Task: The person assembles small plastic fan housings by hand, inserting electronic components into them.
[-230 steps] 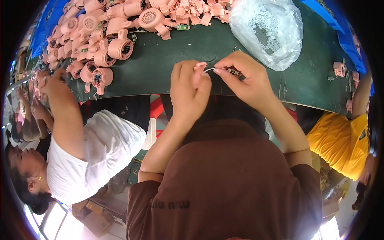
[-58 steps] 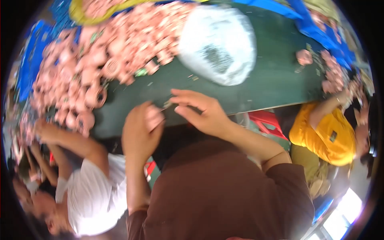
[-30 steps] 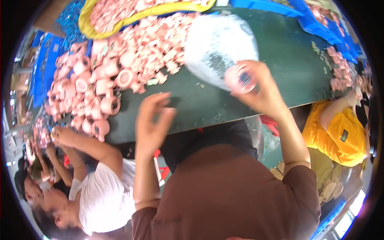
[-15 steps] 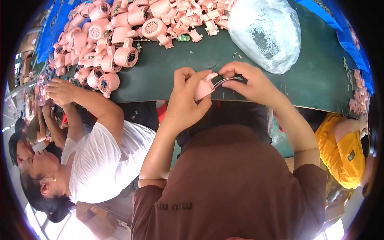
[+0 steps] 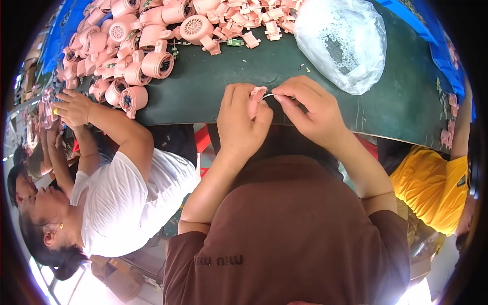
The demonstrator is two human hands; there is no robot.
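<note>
Above the table's near edge, my left hand (image 5: 241, 118) is closed around a small pink plastic part (image 5: 257, 95), whose top end shows past the fingers. A thin pale wire (image 5: 269, 95) runs from the part to my right hand (image 5: 311, 105). Thumb and forefinger of that hand pinch the wire's end close to the part. My fingers hide most of the part's lower body, and anything at the wire's tip is too small to make out.
Pink fan-like housings (image 5: 157, 65) are heaped at the left, with small pink pieces (image 5: 239, 20) behind. A clear plastic bag (image 5: 341, 43) of small translucent bits lies back right on the green table (image 5: 203, 91). Co-workers sit on both sides; one wears a white shirt (image 5: 129, 203).
My left hand has turned the pink part, covering more of it. My right hand has moved left, its fingertips now nearer the part on the wire.
</note>
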